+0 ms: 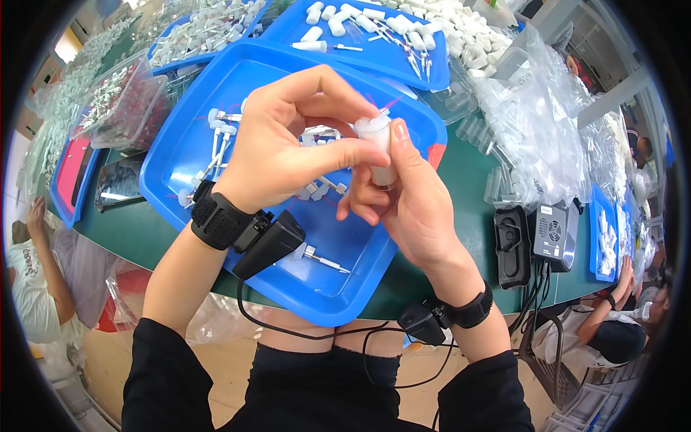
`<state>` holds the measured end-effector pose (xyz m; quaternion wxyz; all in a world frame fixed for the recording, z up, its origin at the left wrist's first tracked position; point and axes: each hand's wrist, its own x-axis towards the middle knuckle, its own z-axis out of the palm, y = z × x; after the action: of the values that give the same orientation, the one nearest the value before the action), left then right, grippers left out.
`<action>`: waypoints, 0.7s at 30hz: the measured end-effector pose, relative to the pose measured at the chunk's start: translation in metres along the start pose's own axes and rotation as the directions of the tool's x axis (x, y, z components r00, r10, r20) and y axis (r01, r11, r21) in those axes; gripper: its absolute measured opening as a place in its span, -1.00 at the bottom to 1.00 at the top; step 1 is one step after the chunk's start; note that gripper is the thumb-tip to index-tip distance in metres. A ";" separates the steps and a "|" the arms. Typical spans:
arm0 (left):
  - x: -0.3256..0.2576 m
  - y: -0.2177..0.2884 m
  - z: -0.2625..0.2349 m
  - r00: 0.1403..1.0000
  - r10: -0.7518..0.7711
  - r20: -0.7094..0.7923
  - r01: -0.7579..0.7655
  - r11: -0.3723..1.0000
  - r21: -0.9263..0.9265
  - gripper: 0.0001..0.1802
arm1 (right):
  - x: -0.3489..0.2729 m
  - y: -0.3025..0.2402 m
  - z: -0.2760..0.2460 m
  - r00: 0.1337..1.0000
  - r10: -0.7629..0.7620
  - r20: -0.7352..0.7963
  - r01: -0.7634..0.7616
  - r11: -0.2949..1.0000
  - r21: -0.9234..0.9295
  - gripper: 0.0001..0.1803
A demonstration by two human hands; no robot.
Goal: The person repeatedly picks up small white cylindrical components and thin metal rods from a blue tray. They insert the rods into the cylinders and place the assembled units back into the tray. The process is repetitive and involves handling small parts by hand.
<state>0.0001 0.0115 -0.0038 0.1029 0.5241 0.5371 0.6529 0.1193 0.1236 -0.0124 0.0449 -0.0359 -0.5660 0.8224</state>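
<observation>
Above the blue tray [169,155], a small translucent white plastic vial [374,131] stands nearly upright between my hands. My right hand [421,201] is closed round it, with the thumb along its side and the fingers behind. My left hand [281,133] curves in from the left, thumb and index finger pinching at the vial's top. Whether a small part sits between those left fingertips is hard to see. In the tray below lie several white stems with rounded caps [216,147]. One more capped stem [320,258] lies apart near the tray's front.
Behind, a second blue tray [439,68] bears white caps and stems. A clear bin [126,101] and a phone [119,180] are at left. Plastic bags [533,137], a black case [511,248] and a small device [553,234] occupy the right. Cables hang from both wrist straps. Other people sit at either side.
</observation>
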 end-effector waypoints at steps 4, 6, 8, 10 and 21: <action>0.001 0.004 -0.005 0.996 0.060 -0.060 -0.068 0.988 -0.139 -0.75 | 0.001 -0.005 0.012 0.990 -0.066 -0.124 0.063 0.998 -0.025 -0.38; 0.005 0.015 -0.015 0.981 0.149 -0.125 -0.168 0.973 -0.159 -0.75 | 0.002 -0.006 0.006 0.970 -0.173 -0.173 0.159 0.983 -0.090 -0.36; 0.004 0.039 -0.034 0.939 0.310 -0.151 -0.330 0.934 -0.134 -0.81 | 0.003 -0.014 -0.011 0.934 -0.327 -0.146 0.293 0.932 -0.212 -0.37; -0.035 0.063 -0.065 0.867 0.318 -0.383 -0.193 0.924 0.331 -0.79 | 0.008 -0.007 -0.038 0.824 -0.498 -0.269 0.433 0.861 -0.267 -0.46; -0.276 0.066 -0.111 0.618 -0.425 -0.661 0.656 0.743 0.135 -0.81 | 0.016 -0.004 -0.052 0.636 -0.564 -0.526 0.440 0.826 -0.353 -0.69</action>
<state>0.0588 -0.2728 -0.0944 0.0269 0.1123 0.7866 0.6065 0.1097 0.1753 -0.0272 0.4489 -0.1436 -0.5839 0.6610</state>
